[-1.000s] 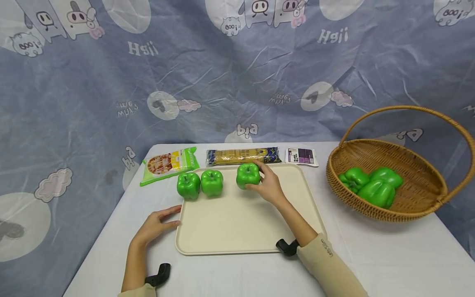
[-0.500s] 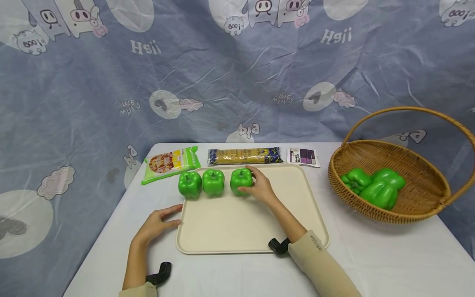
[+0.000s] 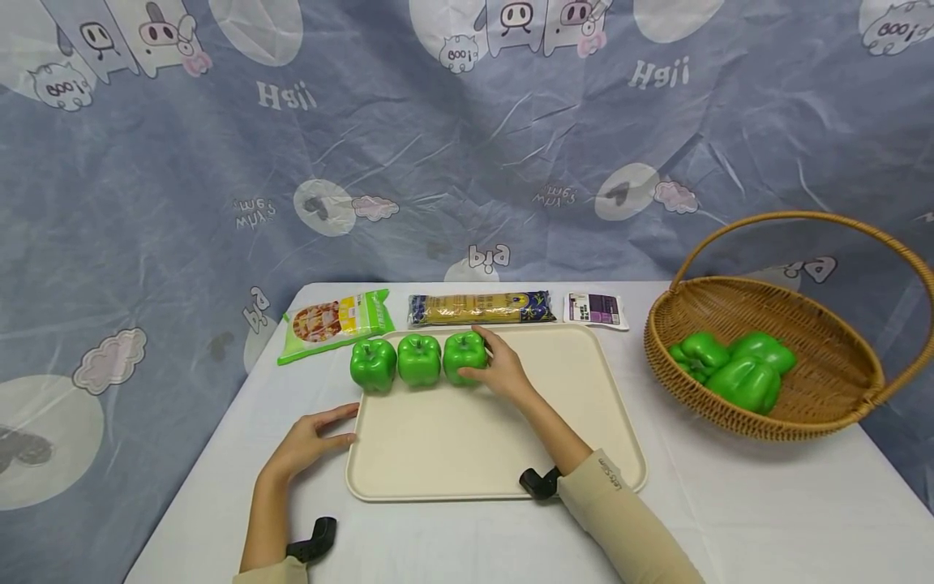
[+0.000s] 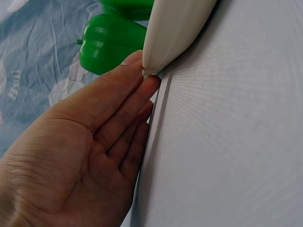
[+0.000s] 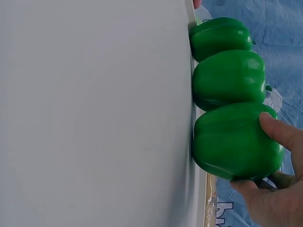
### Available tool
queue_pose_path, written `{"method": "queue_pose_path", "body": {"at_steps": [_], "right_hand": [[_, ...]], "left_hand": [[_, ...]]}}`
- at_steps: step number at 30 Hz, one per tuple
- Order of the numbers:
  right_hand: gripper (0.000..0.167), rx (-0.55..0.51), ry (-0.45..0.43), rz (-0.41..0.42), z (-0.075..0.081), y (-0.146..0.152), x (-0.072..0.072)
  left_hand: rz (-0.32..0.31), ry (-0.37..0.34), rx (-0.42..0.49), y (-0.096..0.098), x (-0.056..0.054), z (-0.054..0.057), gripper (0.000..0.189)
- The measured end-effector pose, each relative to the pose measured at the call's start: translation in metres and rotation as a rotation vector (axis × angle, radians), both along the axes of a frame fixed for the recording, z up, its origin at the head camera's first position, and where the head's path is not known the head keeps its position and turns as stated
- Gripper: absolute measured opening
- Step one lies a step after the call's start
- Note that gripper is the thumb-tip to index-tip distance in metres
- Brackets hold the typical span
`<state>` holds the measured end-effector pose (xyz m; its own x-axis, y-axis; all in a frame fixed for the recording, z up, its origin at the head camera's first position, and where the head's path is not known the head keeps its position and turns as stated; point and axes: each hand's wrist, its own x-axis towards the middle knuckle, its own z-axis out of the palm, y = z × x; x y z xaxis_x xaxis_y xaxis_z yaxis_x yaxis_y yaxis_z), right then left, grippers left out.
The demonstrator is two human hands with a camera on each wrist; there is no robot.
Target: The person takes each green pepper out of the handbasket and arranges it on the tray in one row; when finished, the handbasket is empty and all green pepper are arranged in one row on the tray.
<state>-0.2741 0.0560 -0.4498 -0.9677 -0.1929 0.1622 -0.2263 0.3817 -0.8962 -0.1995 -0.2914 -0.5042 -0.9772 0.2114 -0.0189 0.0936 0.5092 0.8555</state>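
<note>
Pepper (image 3: 460,357), glossy, lobed, rightmost of three, sits at the far side of the tray (image 3: 496,442), the right hand (image 3: 505,375) curled round it. The left hand (image 3: 310,442), fingers extended, touches the tray's left edge. The cloth (image 3: 438,146) reads "BOO".

Three glossy green bell peppers (image 3: 419,361) block the far left of a cream rectangular tray (image 3: 438,446), leaving open room across its near side up to a right forearm (image 3: 550,430); a handled brown wicker basket (image 3: 824,369) obstructs the far right.
</note>
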Motion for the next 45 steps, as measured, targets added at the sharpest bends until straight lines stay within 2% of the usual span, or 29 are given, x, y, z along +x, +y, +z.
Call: {"method": "queue_pose_path", "body": {"at_steps": [12, 22, 30, 37, 41, 45], "right_hand": [[0.086, 0.004, -0.002, 0.009, 0.003, -0.006, 0.002], [0.088, 0.086, 0.02, -0.007, 0.002, -0.004, 0.003], [0.09, 0.109, 0.032, 0.0, 0.005, -0.001, 0.006], [0.09, 0.127, 0.138, 0.037, 0.015, 0.019, 0.016], [0.086, 0.131, 0.198, 0.044, 0.025, 0.041, 0.023], [0.083, 0.132, 0.219, 0.061, 0.04, 0.069, 0.033]], "left_hand": [[0.004, 0.003, -0.012, 0.001, 0.0, 0.002, 0.055], [0.004, -0.009, -0.013, 0.002, 0.001, 0.0, 0.056], [0.008, -0.008, -0.009, 0.003, 0.001, 0.001, 0.057], [0.015, -0.023, -0.017, 0.004, 0.002, 0.002, 0.057], [0.004, -0.007, -0.016, 0.004, 0.002, 0.002, 0.056], [-0.002, -0.004, -0.015, 0.003, 0.001, 0.002, 0.056]]}}
